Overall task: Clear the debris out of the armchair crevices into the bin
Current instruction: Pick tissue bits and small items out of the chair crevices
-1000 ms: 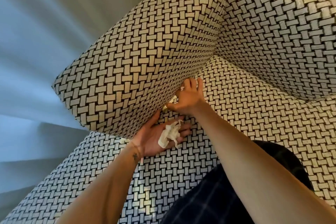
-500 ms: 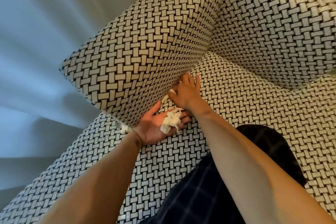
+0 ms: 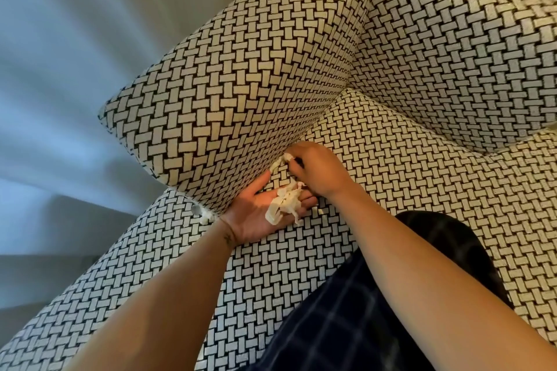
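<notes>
Pinching a scrap (image 3: pixel 281 159) beside the armrest (image 3: pixel 235 99), right grip (image 3: pixel 319 172); left grip (image 3: pixel 256 215) flat under crumpled paper (image 3: pixel 284 203); stray bits (image 3: pixel 205 215) nearby.

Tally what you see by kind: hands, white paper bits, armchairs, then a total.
Hands: 2, left hand and right hand.
White paper bits: 3, wad on the left palm, pinched scrap in the right fingers, front scrap at the crevice's front end.
Armchair: 1.
Total: 6.

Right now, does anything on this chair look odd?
Yes. A paper scrap sticks out of the crevice at the armrest's front, the right hand pinches a second scrap, and crumpled scraps lie on the left hand.
</notes>
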A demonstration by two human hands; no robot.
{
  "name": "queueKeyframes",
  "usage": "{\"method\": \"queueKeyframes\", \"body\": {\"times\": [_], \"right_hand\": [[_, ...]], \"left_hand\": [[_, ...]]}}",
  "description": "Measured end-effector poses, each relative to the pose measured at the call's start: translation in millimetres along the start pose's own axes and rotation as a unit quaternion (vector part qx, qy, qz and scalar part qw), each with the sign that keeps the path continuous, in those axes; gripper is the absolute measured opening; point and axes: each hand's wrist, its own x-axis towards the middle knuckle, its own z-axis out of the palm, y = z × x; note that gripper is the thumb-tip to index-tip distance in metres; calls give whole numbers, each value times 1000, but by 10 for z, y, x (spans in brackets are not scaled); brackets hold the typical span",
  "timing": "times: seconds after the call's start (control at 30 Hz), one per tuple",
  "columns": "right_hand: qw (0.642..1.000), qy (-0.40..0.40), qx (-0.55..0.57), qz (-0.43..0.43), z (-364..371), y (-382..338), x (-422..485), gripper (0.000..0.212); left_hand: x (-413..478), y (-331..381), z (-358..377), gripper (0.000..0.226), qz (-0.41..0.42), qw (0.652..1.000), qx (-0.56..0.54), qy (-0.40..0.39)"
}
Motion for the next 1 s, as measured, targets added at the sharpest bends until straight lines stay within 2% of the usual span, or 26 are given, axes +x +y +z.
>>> {"method": "queueKeyframes", "body": {"times": [0.2,0.43,0.57,0.67,0.73,0.87,1.0], "right_hand": [[997,-47,-44,-43,-60,-146,-65,30],[999,-35,0,31,-138,-142,-174,36],[997,-45,-30,48,-129,-135,-210,42],[995,-55,29,83,-144,-127,-190,48],[993,-64,51,90,-142,-138,-161,47],[995,-81,2,65,-95,-167,-84,34],[992,-72,0,102,-95,-224,-40,25]], "left_hand": [[-11,15,20,74,-3,999,-49,-13],[-7,3,34,72,-20,995,-95,-30],[-17,2,27,63,-27,992,-122,-30],[6,4,9,65,-26,993,-114,-15],[5,10,-7,65,-23,996,-87,-5],[-6,20,6,61,-3,997,-76,19],[-4,19,7,62,1,997,-59,42]]}}
